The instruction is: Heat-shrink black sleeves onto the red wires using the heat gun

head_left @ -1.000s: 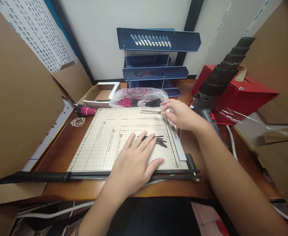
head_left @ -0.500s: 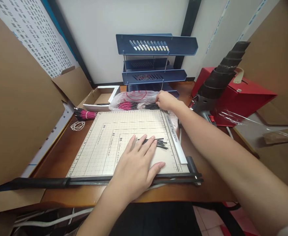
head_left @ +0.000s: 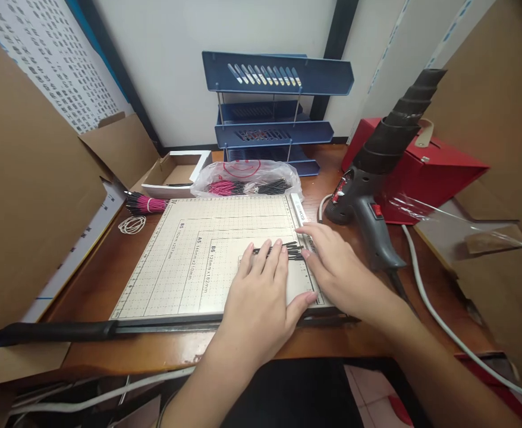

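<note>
A blue three-tier plastic letter tray (head_left: pixel 275 113) is standing at the upper centre of the frame against the white wall, and just below it a clear plastic bag (head_left: pixel 247 177) holding pink and black wire pieces is lying on the brown wooden desk (head_left: pixel 109 279). At the upper left, a bundle of pink wires with black tips (head_left: pixel 142 204) is resting beside a small coil of white rubber bands (head_left: pixel 131 224), with an open white-edged cardboard box (head_left: pixel 175 174) sitting behind them. At the right, a dark grey heat gun with a ribbed black nozzle (head_left: pixel 377 178) is leaning in front of a red box (head_left: pixel 425 172), its white cable (head_left: pixel 439 321) trailing toward the lower right.
</note>
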`<state>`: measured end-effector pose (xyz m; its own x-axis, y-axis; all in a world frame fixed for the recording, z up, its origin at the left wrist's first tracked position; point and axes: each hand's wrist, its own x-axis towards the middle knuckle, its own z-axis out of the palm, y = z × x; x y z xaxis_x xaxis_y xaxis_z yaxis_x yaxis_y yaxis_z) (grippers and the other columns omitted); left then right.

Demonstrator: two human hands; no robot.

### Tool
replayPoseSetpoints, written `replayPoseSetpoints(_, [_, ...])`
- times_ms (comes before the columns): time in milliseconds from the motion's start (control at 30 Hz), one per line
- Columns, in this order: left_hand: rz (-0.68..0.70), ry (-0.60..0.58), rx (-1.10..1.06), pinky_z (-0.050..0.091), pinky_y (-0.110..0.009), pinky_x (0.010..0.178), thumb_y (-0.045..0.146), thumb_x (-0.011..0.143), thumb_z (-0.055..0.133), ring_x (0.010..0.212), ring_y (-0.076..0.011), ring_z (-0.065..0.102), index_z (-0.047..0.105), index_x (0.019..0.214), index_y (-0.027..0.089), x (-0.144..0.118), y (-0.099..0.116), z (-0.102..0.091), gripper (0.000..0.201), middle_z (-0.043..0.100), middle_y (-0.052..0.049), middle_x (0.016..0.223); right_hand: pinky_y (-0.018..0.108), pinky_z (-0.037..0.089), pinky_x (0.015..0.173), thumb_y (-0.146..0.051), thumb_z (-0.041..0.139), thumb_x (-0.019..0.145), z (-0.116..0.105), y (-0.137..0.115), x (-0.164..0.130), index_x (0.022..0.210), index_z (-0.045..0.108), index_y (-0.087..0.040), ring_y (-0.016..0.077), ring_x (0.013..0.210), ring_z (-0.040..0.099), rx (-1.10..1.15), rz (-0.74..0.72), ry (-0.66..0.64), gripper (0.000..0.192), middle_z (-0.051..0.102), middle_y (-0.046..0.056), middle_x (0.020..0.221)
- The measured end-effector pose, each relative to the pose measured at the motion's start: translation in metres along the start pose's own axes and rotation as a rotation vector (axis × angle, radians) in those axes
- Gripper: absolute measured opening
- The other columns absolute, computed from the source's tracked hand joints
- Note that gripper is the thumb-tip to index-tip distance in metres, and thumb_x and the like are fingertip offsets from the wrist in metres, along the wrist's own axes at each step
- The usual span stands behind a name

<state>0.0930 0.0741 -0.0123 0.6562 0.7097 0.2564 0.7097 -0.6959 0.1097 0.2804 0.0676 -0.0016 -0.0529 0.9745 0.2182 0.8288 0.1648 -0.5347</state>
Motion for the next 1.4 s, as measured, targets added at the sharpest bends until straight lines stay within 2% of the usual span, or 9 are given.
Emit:
replayPoseSetpoints(100, [0.035,-0.003,-0.003,0.028,-0.056,0.126,0.062,0.106,0.02,0.151,-0.0329,0.037,0.047,0.151,0.003,0.0,0.002,-0.001,0.079,0.042,-0.017,0.16,0.059,0.038,0.112,-0.032,0.037,0.101,0.013,-0.001,-0.011,0.125,0.052,-0.025,0.0298,0.139,0.045,0.017,0.087,0.056,0.03,0.047,0.009,0.15])
replayPoseSetpoints(233, [0.075,-0.056,-0.018,0.027,-0.052,0.127,0.056,0.108,0.023,0.153,-0.0318,0.032,0.043,0.153,0.003,0.003,0.006,-0.003,0.073,0.038,-0.016,0.162,0.058,0.04,0.109,-0.028,0.037,0.099,0.015,-0.006,-0.015,0.108,0.054,-0.022,0.0292,0.136,0.048,0.015,0.136,0.146,0.02,0.049,0.009,0.147])
replayPoseSetpoints(433, [0.101,-0.09,-0.04,0.028,-0.047,0.128,0.048,0.108,0.028,0.155,-0.0298,0.027,0.039,0.156,0.002,0.007,0.009,-0.003,0.068,0.033,-0.017,0.165,0.058,0.041,0.111,-0.031,0.039,0.1,0.019,-0.002,-0.018,0.109,0.058,-0.023,0.0283,0.136,0.049,0.056,0.157,0.201,0.022,0.051,0.009,0.145])
replayPoseSetpoints(667, [0.12,-0.072,-0.024,0.026,-0.045,0.129,0.033,0.108,0.027,0.154,-0.0266,0.03,0.042,0.154,0.005,0.003,0.008,-0.001,0.056,0.036,-0.014,0.164,0.054,0.047,0.107,-0.031,0.047,0.1,0.026,-0.001,-0.02,0.098,0.065,-0.022,0.0284,0.129,0.054,-0.076,0.018,0.309,0.02,0.054,0.009,0.139])
replayPoseSetpoints(767, [0.123,-0.065,-0.018,0.028,-0.046,0.128,0.033,0.107,0.029,0.154,-0.0293,0.03,0.041,0.155,0.004,0.004,0.01,0.0,0.057,0.034,-0.016,0.165,0.052,0.048,0.106,-0.029,0.045,0.101,0.029,-0.001,-0.021,0.103,0.064,-0.02,0.028,0.128,0.054,-0.108,-0.004,0.325,0.021,0.054,0.012,0.138])
replayPoseSetpoints(900, [0.136,-0.069,-0.028,0.025,-0.044,0.129,0.033,0.107,0.029,0.155,-0.0274,0.028,0.04,0.155,0.004,0.005,0.011,-0.002,0.057,0.034,-0.014,0.165,0.048,0.049,0.107,-0.025,0.041,0.103,0.032,0.002,-0.02,0.125,0.053,-0.017,0.0257,0.131,0.054,-0.101,-0.026,0.344,0.027,0.057,0.014,0.136])
replayPoseSetpoints(1033, [0.135,-0.067,-0.04,0.023,-0.043,0.13,0.035,0.107,0.029,0.157,-0.0244,0.024,0.036,0.158,0.006,0.005,0.011,-0.004,0.059,0.03,-0.011,0.167,0.047,0.048,0.108,-0.023,0.037,0.103,0.033,0.003,-0.019,0.128,0.05,-0.019,0.0237,0.132,0.053,-0.082,-0.034,0.297,0.028,0.057,0.011,0.136])
replayPoseSetpoints(1200, [0.0,-0.007,0.009,0.025,-0.046,0.129,0.03,0.106,0.026,0.155,-0.0266,0.029,0.038,0.156,0.001,0.007,0.012,0.001,0.058,0.035,-0.015,0.164,0.049,0.048,0.11,-0.022,0.034,0.103,0.031,0.002,-0.02,0.129,0.051,-0.02,0.0245,0.134,0.052,-0.073,-0.006,0.253,0.031,0.055,0.01,0.139])
replayPoseSetpoints(1400, [0.048,-0.051,-0.016,0.027,-0.047,0.128,0.032,0.107,0.026,0.153,-0.0272,0.033,0.041,0.155,0.003,0.013,0.011,0.001,0.058,0.037,-0.013,0.163,0.054,0.044,0.115,-0.026,0.029,0.103,0.03,-0.002,-0.019,0.129,0.053,-0.021,0.0262,0.14,0.046,-0.048,0.077,0.17,0.035,0.049,0.009,0.148])
